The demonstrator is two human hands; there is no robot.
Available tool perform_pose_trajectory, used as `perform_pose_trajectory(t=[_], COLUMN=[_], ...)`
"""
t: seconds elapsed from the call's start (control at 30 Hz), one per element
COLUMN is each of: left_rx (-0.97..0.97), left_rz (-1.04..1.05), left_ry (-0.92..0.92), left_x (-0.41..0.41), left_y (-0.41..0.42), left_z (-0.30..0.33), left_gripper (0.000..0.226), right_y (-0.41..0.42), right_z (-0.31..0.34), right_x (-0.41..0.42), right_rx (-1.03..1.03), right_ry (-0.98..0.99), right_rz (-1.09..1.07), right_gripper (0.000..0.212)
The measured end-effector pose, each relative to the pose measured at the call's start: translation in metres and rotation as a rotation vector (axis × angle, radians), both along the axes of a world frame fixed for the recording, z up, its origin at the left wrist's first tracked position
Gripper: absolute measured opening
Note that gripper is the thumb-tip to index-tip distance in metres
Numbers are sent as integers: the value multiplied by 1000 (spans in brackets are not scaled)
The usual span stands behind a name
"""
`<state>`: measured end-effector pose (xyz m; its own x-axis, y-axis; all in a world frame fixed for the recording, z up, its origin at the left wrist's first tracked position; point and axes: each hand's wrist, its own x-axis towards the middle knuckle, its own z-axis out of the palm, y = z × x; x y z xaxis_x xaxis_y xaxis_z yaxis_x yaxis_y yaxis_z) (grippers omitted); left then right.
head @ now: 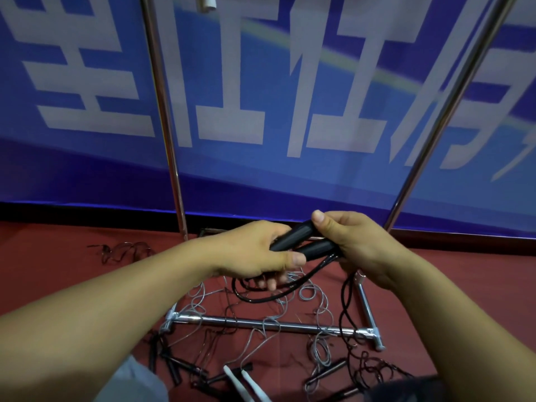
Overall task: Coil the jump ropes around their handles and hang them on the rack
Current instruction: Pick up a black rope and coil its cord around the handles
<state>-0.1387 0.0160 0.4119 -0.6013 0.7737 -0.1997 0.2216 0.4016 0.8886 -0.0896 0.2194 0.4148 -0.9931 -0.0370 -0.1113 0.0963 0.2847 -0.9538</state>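
Two black handles [304,242] lie side by side between my hands, smooth and cylindrical, held up in front of me above the red floor [58,271]. My left hand [255,250] comes in from the lower left with the forearm stretched forward; its fingers are curled under the handles and the thumb lies flat along the near side, so it grasps one end of the pair. My right hand [359,245] meets it from the right, thumb pressed on top of the upper handle, fingers wrapped beneath, gripping the other end. From under the hands a glossy black cord [278,297] droops in a loop, and a second strand, twisted, runs down toward the floor on the right.

Below, I see the rack [261,323], made of shiny round metal tube: one crossbar on the floor with a foot at each end, and two upright poles rising out of view. Thin grey cords [319,352] in loose curls tangle over the crossbar. On the floor near me lie two white handles [246,381] and several more dark handles [174,369]; I cannot count those surely. Behind stands a blue banner [261,97] with large white characters.
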Motion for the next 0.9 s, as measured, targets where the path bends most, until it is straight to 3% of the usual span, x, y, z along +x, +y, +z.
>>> perform_pose_trajectory(t=[0.2,0.37,0.5,0.6,0.77,0.9], left_rx=[-20,-119,-88,-60,-13,-56], left_rz=[29,28,63,99,140,129], left_ry=[79,163,123,99,102,143], left_x=[-5,-3,-2,-3,-8,-16], left_y=[1,3,5,5,-5,-18], left_z=[-3,-6,-3,0,3,4], left_gripper=[18,31,37,28,19,9], right_y=[-1,-3,-5,-1,8,13], right_z=[-3,-1,3,2,3,2], right_x=[-4,-3,-1,-5,-5,-2], right_rx=[60,55,-2,-74,-203,-101], right_ry=[9,-70,-73,-35,37,-16], right_rz=[-41,-60,-116,-154,-85,-1], right_gripper=[47,51,55,56,23,21])
